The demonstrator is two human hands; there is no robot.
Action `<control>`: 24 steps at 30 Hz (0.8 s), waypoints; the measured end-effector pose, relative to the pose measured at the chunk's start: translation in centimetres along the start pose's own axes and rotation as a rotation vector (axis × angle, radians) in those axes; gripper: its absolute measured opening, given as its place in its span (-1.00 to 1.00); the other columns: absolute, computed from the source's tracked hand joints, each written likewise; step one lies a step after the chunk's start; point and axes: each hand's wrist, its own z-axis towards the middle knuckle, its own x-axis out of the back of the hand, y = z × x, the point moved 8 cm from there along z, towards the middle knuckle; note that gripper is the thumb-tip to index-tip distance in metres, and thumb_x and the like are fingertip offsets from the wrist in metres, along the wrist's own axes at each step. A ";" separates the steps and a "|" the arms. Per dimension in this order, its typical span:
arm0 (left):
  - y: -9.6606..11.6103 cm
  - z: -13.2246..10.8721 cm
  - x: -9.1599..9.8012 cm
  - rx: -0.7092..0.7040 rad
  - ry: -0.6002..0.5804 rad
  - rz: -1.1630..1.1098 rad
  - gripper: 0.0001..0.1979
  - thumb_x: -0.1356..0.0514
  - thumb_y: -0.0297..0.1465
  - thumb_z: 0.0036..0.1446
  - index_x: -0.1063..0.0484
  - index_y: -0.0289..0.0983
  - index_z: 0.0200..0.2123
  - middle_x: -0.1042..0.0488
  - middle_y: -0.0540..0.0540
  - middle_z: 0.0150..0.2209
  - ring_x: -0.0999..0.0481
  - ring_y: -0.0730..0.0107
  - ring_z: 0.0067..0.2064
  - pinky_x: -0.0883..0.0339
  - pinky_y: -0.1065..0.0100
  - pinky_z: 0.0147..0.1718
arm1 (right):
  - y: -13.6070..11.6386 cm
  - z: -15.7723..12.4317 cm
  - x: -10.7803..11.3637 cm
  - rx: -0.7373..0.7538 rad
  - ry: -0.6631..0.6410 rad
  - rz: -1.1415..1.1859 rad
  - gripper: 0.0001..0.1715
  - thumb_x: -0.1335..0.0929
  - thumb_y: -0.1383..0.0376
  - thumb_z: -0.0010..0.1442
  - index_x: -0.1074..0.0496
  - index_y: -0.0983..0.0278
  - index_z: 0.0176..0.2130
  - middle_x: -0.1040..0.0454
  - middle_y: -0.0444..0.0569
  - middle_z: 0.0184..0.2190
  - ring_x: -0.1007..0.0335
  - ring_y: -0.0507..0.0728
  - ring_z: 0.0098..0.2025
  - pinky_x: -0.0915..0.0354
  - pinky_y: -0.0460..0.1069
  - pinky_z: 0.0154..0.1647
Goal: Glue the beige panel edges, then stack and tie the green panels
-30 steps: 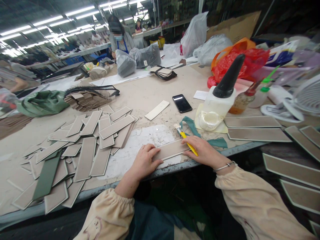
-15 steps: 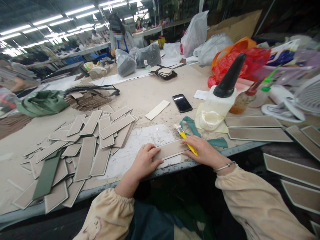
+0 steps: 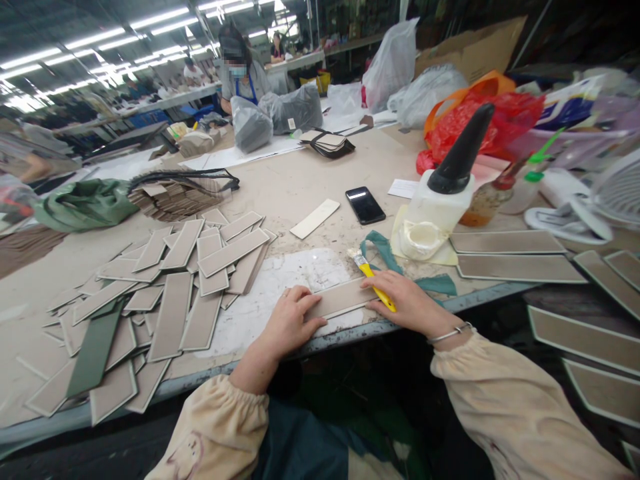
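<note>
A long beige panel with pale edges (image 3: 343, 299) lies near the table's front edge, between my hands. Its left end is gripped by my left hand (image 3: 290, 320), fingers on top and thumb at the near side. My right hand (image 3: 410, 301) holds a brush with a yellow handle (image 3: 365, 268), bristles pointing up and left, while its fingers also touch the panel's right end. Beyond the brush lies a teal cloth strip (image 3: 383, 250). A white glue bottle with a black cone on top (image 3: 434, 217) stands on a yellowish sheet to the right.
Loose beige panels (image 3: 170, 310) are heaped at left, with a green strip (image 3: 95, 353) among them. A phone (image 3: 365, 205) and a cream strip (image 3: 315, 219) lie ahead. More panels (image 3: 520, 268) rest at right, some overhanging the edge. A co-worker (image 3: 243, 73) sits across the table.
Both hands, the panel and the brush stay practically where they were. The view has shifted very slightly.
</note>
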 end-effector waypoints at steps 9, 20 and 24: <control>-0.1 -0.1 -0.1 -0.001 -0.001 0.004 -0.58 -0.27 -0.20 0.07 -0.46 -0.26 -0.03 -0.37 -0.20 -0.06 -0.36 0.12 -0.04 -0.31 0.11 -0.03 | 0.1 0.0 0.0 -0.001 0.015 0.010 -0.65 -0.37 0.27 0.17 -0.35 0.24 -0.03 -0.42 0.08 -0.06 -0.31 0.25 0.03 -0.29 0.15 0.06; -0.1 0.0 -0.1 0.000 -0.003 -0.001 -0.58 -0.28 -0.20 0.06 -0.46 -0.26 -0.03 -0.38 -0.20 -0.06 -0.37 0.13 -0.05 -0.31 0.12 -0.04 | 0.1 -0.1 0.0 0.002 0.018 -0.004 -0.65 -0.36 0.25 0.18 -0.36 0.24 -0.02 -0.41 0.10 -0.04 -0.31 0.25 0.05 -0.30 0.16 0.06; -0.1 -0.1 0.0 -0.006 0.005 -0.005 -0.59 -0.27 -0.20 0.07 -0.46 -0.26 -0.03 -0.38 -0.20 -0.07 -0.37 0.13 -0.05 -0.31 0.12 -0.04 | 0.1 -0.1 0.0 0.002 0.033 -0.001 -0.64 -0.36 0.25 0.18 -0.37 0.22 -0.01 -0.41 0.12 -0.02 -0.32 0.27 0.06 -0.30 0.20 0.06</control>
